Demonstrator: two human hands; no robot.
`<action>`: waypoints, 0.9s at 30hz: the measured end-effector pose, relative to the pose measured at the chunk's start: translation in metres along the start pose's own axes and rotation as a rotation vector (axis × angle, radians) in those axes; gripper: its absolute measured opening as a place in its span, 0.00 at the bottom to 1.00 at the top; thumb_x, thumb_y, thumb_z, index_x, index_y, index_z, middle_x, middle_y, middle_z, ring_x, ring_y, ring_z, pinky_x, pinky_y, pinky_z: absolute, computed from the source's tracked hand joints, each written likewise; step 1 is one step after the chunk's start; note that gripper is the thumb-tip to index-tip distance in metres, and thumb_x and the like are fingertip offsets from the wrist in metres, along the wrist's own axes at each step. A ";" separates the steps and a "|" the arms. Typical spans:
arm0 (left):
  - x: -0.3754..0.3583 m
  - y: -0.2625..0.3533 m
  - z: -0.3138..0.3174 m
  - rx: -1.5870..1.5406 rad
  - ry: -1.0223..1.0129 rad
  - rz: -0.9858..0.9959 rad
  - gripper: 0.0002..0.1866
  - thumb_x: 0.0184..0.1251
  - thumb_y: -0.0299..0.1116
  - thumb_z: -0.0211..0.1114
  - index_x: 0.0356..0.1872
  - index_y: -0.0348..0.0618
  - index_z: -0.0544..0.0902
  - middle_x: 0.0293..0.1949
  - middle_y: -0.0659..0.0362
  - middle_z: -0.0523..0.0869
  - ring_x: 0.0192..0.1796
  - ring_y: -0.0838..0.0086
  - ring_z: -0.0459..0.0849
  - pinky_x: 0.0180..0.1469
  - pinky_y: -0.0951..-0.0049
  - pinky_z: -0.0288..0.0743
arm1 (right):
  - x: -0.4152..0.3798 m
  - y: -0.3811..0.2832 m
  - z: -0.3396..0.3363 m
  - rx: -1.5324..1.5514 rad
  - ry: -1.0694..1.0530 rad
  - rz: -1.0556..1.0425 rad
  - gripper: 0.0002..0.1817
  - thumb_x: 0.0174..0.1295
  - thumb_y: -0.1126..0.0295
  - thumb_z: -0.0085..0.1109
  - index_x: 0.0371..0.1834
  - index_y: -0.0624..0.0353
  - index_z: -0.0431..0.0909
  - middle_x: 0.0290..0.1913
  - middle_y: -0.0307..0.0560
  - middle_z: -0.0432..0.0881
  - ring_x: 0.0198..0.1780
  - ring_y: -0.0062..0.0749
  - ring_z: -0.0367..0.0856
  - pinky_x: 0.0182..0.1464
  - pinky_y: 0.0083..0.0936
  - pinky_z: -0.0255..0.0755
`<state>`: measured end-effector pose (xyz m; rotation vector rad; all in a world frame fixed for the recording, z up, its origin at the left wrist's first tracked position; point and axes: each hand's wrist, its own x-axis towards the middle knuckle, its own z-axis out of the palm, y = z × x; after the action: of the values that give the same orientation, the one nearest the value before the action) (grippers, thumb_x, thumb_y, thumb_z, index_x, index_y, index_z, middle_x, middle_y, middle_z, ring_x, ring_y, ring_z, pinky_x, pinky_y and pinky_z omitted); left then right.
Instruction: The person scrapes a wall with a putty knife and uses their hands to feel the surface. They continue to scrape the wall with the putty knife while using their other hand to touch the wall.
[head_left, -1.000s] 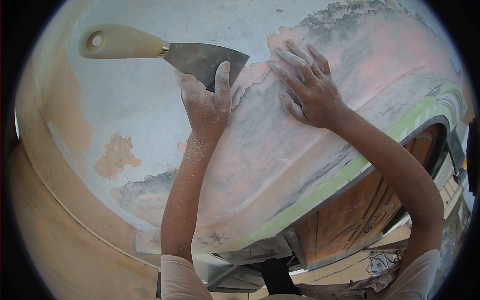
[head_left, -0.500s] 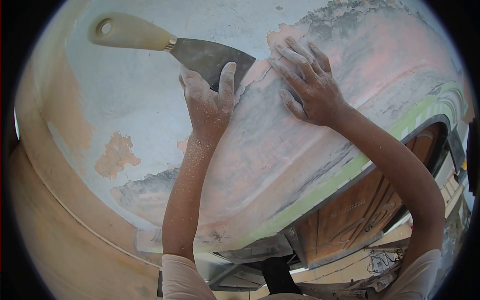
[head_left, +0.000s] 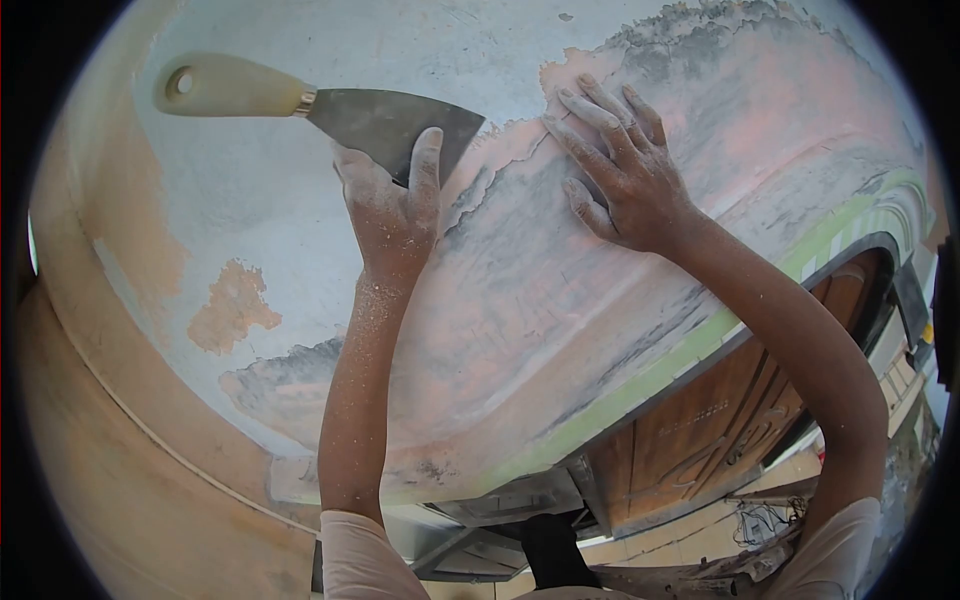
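Note:
My left hand (head_left: 385, 205), dusted white, grips a putty knife (head_left: 395, 125) by its metal blade, thumb on top and the fingers partly hidden beneath. Its pale handle (head_left: 235, 86) points left, and the blade's wide edge faces right, over the ragged border of peeling paint. My right hand (head_left: 628, 170) rests with spread fingers on the pinkish, scraped wall surface (head_left: 740, 130). Dust covers its fingertips too, and nothing is held in it. Light blue paint (head_left: 240, 180) covers the surface around the putty knife.
Below the wall, a pale green band (head_left: 640, 385) borders an arched opening with a brown wooden door (head_left: 690, 430). A bare tan patch (head_left: 235, 308) shows at left. Tangled wires (head_left: 765, 520) lie low at right, near a tiled floor (head_left: 640, 550).
My left hand and the putty knife have shifted left and slightly down along the wall, away from my right hand. My right hand has hardly moved.

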<state>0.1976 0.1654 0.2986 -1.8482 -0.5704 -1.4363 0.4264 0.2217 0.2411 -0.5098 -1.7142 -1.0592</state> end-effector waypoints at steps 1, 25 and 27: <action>-0.003 -0.005 0.000 0.128 -0.067 0.130 0.21 0.60 0.31 0.67 0.46 0.25 0.70 0.40 0.43 0.77 0.45 0.55 0.73 0.50 0.61 0.68 | 0.001 0.000 -0.001 -0.002 -0.004 0.001 0.33 0.56 0.59 0.60 0.67 0.48 0.63 0.70 0.48 0.58 0.74 0.43 0.49 0.74 0.52 0.39; -0.001 0.004 0.004 -0.161 0.142 -0.175 0.19 0.63 0.31 0.66 0.47 0.26 0.72 0.47 0.46 0.74 0.46 0.60 0.75 0.53 0.65 0.68 | 0.002 0.001 -0.001 0.006 -0.006 0.000 0.35 0.55 0.59 0.62 0.68 0.46 0.62 0.70 0.47 0.58 0.74 0.42 0.49 0.74 0.51 0.39; -0.003 -0.002 0.003 0.017 0.030 -0.018 0.22 0.62 0.31 0.65 0.50 0.26 0.68 0.43 0.45 0.76 0.45 0.59 0.75 0.49 0.64 0.69 | 0.002 -0.001 -0.001 0.010 -0.008 0.001 0.35 0.55 0.59 0.62 0.68 0.46 0.62 0.69 0.47 0.58 0.74 0.42 0.49 0.74 0.51 0.39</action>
<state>0.1968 0.1691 0.2964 -1.8091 -0.5848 -1.4642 0.4260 0.2202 0.2424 -0.5095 -1.7255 -1.0485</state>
